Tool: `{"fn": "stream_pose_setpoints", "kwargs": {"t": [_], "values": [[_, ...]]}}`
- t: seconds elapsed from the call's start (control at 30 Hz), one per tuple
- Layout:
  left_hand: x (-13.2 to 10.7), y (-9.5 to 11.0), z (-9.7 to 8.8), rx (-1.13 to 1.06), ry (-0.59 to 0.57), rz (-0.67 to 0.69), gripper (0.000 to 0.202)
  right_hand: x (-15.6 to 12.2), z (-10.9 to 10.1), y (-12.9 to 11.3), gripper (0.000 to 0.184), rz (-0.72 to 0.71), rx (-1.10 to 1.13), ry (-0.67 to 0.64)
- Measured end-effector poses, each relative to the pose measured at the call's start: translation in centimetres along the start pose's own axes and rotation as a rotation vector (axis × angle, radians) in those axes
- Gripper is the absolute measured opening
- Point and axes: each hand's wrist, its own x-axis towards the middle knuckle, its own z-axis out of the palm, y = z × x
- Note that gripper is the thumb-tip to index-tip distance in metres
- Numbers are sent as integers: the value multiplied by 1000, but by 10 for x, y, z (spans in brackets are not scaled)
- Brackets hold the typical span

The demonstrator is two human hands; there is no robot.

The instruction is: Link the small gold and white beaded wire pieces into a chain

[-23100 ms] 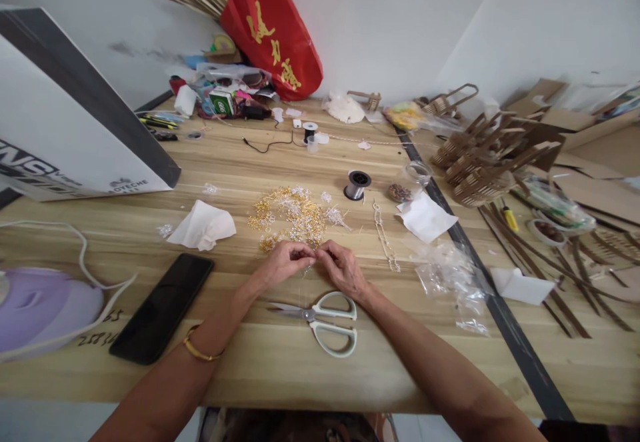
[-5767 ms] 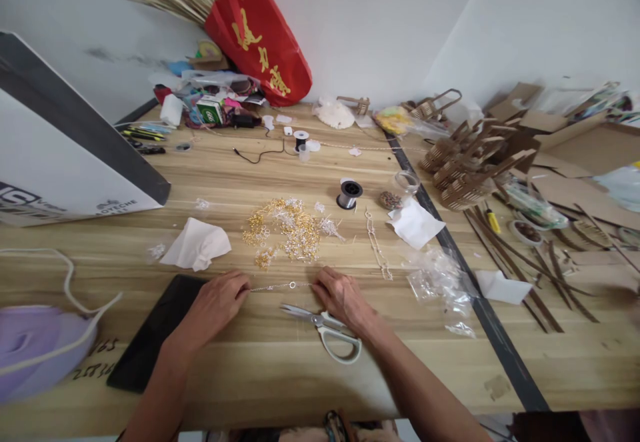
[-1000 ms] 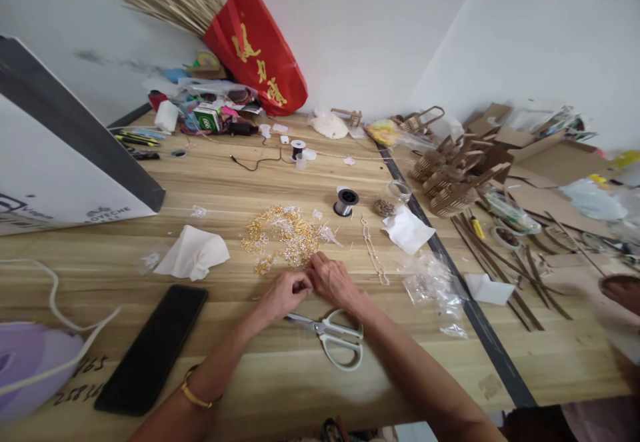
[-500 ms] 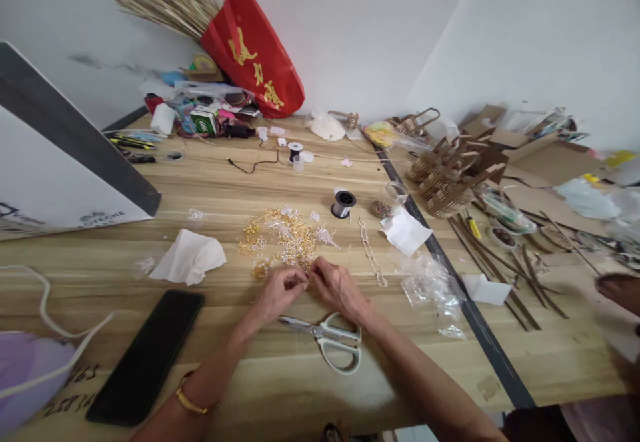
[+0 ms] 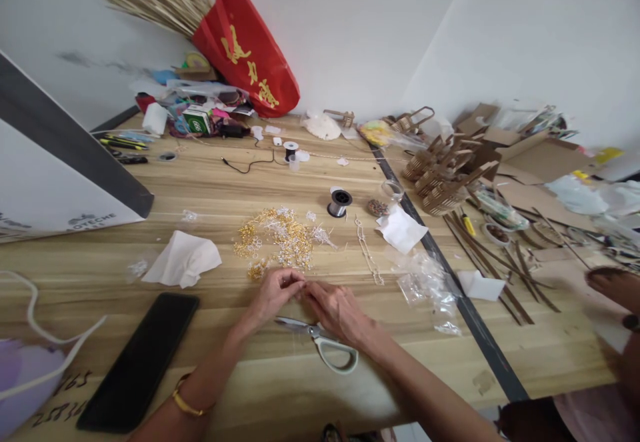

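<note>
My left hand (image 5: 275,293) and my right hand (image 5: 334,307) meet fingertip to fingertip over the table, both closed in a pinch. What lies between the fingers is too small to make out. Just beyond them spreads a pile of small gold and silver jewelry findings (image 5: 295,243). White-handled scissors (image 5: 336,357) lie under my right hand and wrist, which cover one of the handle loops; the blades point left. To the right of the pile rests a pale beaded chain (image 5: 367,252), and a spool of thin wire (image 5: 339,203) stands behind it.
A black phone (image 5: 140,362) and a white tissue (image 5: 183,259) lie to the left. Plastic bags (image 5: 433,289), paper (image 5: 401,229) and a dish of beads (image 5: 378,208) are on the right. Small woven baskets (image 5: 443,192) stand farther right, near another person's hand (image 5: 613,285).
My right hand has come down and nearer, now covering the upper scissor loop. My fingertips stay together. The other person's hand and arm show more at the right edge; the view has shifted slightly.
</note>
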Motion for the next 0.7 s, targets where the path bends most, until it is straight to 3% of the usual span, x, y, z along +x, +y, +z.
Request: {"fn": "stream_pose_setpoints", "kwargs": {"t": [0.23,0.47,0.57,0.7], "values": [[0,1,1,69,-24,-10,21,-15,-12,-7,16,42,293,-40],[0,0,2,69,-34,-18,20,-20,-15,-5,21,198,966,-202],[0,0,2,56,-42,-27,21,-20,-19,-5,21,207,1161,-163],[-1,1,2,45,-52,-26,21,-16,-23,-5,21,227,1249,-44]]}}
